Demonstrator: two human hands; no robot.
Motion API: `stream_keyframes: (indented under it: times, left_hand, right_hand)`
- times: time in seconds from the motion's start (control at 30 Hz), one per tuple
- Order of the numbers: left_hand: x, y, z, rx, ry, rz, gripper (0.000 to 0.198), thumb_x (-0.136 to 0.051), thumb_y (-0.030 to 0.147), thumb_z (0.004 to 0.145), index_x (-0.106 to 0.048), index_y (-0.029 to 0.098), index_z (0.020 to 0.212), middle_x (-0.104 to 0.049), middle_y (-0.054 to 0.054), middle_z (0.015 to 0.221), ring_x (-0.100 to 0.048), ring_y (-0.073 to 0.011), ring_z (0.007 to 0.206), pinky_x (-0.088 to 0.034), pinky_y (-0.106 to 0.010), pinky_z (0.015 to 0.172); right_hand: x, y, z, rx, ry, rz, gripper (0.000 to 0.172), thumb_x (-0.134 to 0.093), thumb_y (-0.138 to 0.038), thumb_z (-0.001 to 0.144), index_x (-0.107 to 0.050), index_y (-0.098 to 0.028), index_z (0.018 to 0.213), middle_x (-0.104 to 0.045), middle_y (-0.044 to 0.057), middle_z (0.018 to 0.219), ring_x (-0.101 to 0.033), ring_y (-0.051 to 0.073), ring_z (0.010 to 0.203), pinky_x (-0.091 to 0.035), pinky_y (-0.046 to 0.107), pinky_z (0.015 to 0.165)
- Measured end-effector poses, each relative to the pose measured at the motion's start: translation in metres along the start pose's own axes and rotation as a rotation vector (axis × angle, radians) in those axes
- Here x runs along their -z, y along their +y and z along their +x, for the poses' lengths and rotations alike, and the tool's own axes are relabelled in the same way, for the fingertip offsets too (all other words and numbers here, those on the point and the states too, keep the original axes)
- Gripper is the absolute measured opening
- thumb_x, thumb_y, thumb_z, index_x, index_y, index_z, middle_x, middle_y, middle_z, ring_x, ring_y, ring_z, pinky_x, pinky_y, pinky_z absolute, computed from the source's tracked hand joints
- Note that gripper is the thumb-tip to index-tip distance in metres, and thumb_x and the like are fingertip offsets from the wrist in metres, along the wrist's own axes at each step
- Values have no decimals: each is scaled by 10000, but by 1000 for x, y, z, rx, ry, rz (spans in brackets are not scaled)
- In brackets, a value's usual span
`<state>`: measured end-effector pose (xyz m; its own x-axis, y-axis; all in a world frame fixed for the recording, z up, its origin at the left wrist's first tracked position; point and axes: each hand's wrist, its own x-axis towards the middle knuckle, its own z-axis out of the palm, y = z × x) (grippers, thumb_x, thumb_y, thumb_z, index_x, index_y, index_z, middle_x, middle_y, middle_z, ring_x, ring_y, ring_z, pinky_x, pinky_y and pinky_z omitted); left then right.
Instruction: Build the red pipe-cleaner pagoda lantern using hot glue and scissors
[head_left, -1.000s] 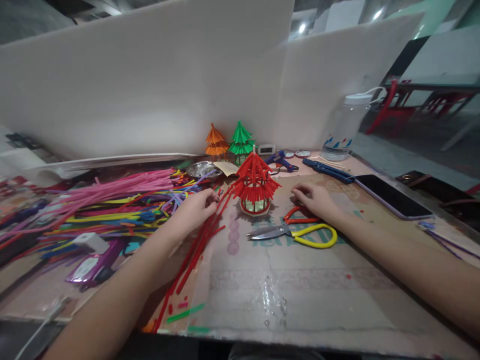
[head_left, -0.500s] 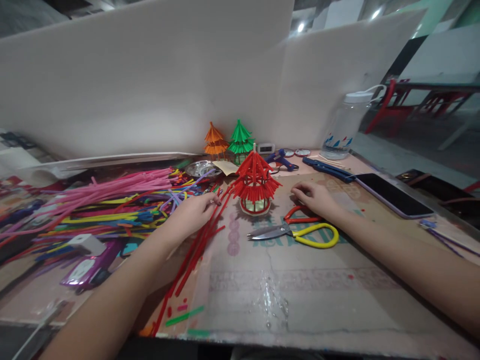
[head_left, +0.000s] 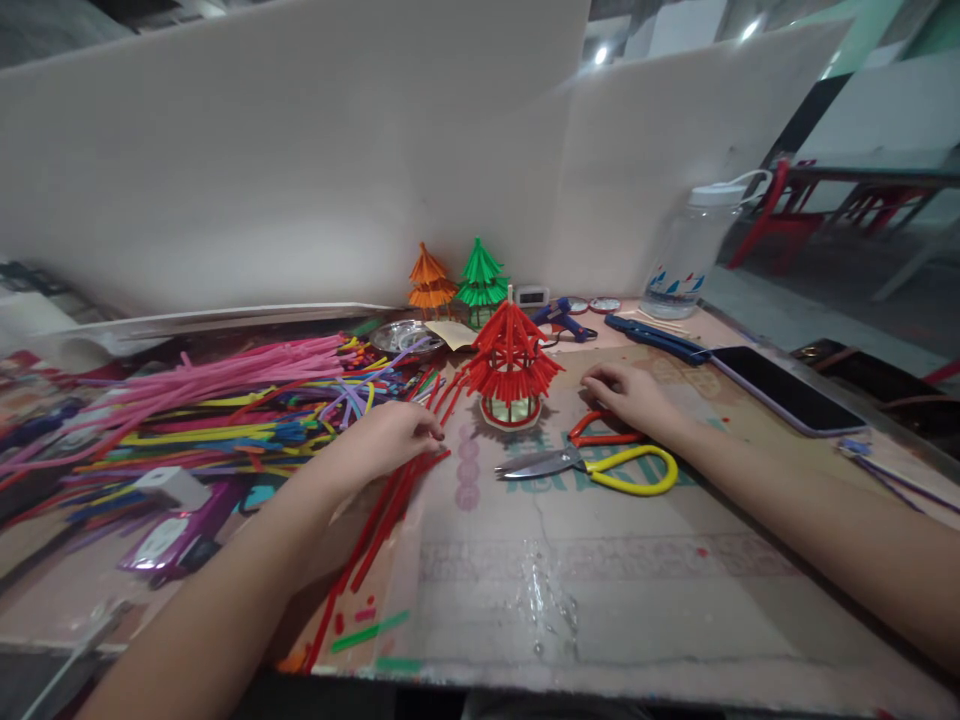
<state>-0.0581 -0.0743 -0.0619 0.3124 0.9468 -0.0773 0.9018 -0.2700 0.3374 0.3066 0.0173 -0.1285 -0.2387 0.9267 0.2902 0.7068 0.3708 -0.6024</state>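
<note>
My left hand [head_left: 379,442] lies palm down on a bundle of long red straws [head_left: 390,505], its fingers curled and pinched on one of them just left of the red straw pagoda [head_left: 511,368]. My right hand [head_left: 631,396] rests on the cardboard mat [head_left: 600,590] to the right of the pagoda. Its fingers are bent together, and what is under them is hidden. It lies against the red loop handle [head_left: 600,436] of one pair of scissors. A yellow-handled pair of scissors [head_left: 600,466] lies just in front.
A heap of coloured straws [head_left: 225,405] fills the left side, with a purple tool [head_left: 176,525] in front. At the back stand an orange pagoda [head_left: 432,282], a green pagoda [head_left: 482,277], a blue glue gun [head_left: 562,320] and a bottle [head_left: 694,250]. A phone [head_left: 784,390] lies right.
My left hand has drawn back toward me along the red straws, away from the pagoda. My right hand has stayed where it was.
</note>
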Motion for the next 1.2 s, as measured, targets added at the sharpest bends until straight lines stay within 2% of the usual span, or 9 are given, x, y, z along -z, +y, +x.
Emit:
stream_keyframes:
  times: [0.1, 0.23, 0.37, 0.5, 0.67, 0.73, 1.0, 1.2]
  left_hand:
    - [-11, -4, 3, -13, -26, 10, 172, -628, 340, 805, -784, 269, 814, -800, -41, 847, -723, -230, 768, -483, -290, 699]
    - [-20, -3, 6, -20, 5, 19, 118, -658, 304, 753, -755, 240, 730, -771, -52, 767, -697, -227, 715, -463, -290, 667]
    - [-9, 2, 6, 30, 86, -3, 247, -553, 379, 841, -736, 214, 841, -765, -42, 800, -690, -215, 710, -472, -282, 642]
    - [4, -5, 8, 103, 164, -29, 368, -420, 394, 934, -740, 212, 915, -743, -22, 696, -675, -205, 623, -484, -285, 600]
    - [5, -22, 15, 111, 224, 33, 276, -528, 317, 891, -757, 216, 1008, -799, -59, 1007, -731, -238, 913, -525, -303, 813]
    - [1, -25, 18, 125, 228, 69, 269, -546, 320, 895, -757, 211, 1021, -796, -69, 1044, -730, -248, 955, -526, -315, 855]
    - [-19, -28, 28, 224, 215, 232, 316, -465, 236, 969, -739, 192, 1121, -787, -99, 1098, -741, -263, 1005, -546, -319, 880]
    - [-25, -31, 28, 247, 293, 374, 406, -350, 125, 980, -637, 93, 1266, -693, -220, 1220, -718, -305, 1062, -550, -403, 909]
  right_hand:
    - [-1, 1, 1, 3, 6, -3, 288, -526, -401, 908, -703, -176, 877, -771, 100, 849, -694, 245, 766, -516, 346, 704]
    - [-1, 2, 1, 6, -4, 1, 292, -521, -403, 913, -698, -174, 873, -767, 98, 832, -692, 236, 745, -512, 331, 669]
    - [-1, 0, 0, 6, -14, 2, 301, -519, -407, 909, -700, -170, 871, -764, 104, 824, -683, 229, 725, -503, 324, 651]
    - [1, -2, -1, 14, -35, 6, 310, -518, -422, 908, -698, -175, 858, -758, 90, 824, -668, 218, 720, -493, 316, 651]
    - [1, -2, 0, 23, -58, -4, 332, -508, -437, 917, -699, -175, 849, -753, 80, 803, -655, 212, 711, -469, 310, 639]
    - [0, 0, 1, 22, -54, -10, 333, -508, -435, 916, -702, -172, 859, -758, 88, 824, -658, 220, 733, -471, 316, 656]
    - [-2, 6, 2, 27, -47, -14, 320, -514, -434, 908, -711, -184, 879, -767, 77, 834, -674, 225, 749, -478, 314, 674]
    - [-1, 4, 2, 15, -73, -21, 355, -497, -462, 915, -709, -184, 853, -763, 76, 800, -675, 223, 725, -479, 315, 654]
